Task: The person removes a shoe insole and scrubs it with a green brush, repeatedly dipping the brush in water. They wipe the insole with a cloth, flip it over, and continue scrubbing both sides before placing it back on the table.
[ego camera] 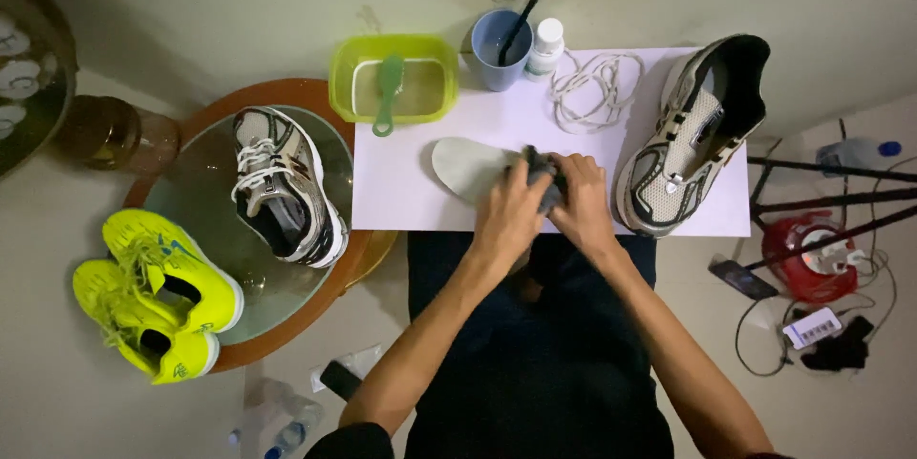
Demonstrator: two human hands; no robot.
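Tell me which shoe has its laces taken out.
The grey-and-white shoe on the white sheet, right of both hands; the others remain laced.

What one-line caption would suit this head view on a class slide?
Left hand and right hand press a dark cloth on a white insole, unlaced sneaker alongside.

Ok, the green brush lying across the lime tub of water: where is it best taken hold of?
Grip the green brush by its narrow handle end, which overhangs the near rim of the lime plastic tub. Come from above on the near side: the wide head rests over the water, while the handle is slim, dry-looking and unobstructed.
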